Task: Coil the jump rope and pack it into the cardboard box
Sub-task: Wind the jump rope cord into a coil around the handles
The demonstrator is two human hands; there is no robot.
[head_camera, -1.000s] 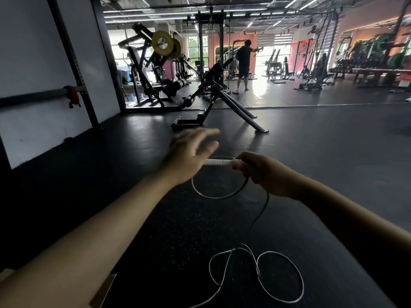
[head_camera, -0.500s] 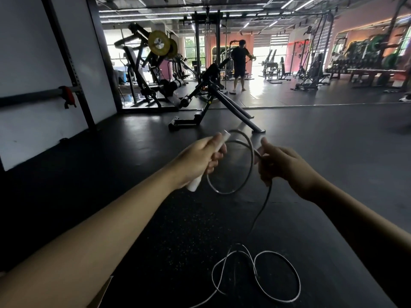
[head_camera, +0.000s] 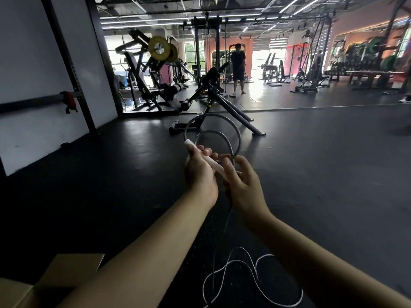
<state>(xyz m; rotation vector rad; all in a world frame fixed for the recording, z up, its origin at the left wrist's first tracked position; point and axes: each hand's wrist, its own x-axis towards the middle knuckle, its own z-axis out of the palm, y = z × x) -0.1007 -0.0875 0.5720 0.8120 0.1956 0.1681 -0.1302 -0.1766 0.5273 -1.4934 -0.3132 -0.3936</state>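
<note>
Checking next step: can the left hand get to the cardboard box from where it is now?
Probably yes. The box sits open on the floor at lower left, under the left forearm, with nothing on it. But the left hand has its grip on the rope handle, so it would carry that along.

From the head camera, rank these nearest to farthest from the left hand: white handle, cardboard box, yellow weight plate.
1. white handle: gripped in the left hand.
2. cardboard box: on the floor, lower left.
3. yellow weight plate: on a machine, far back left.
</note>
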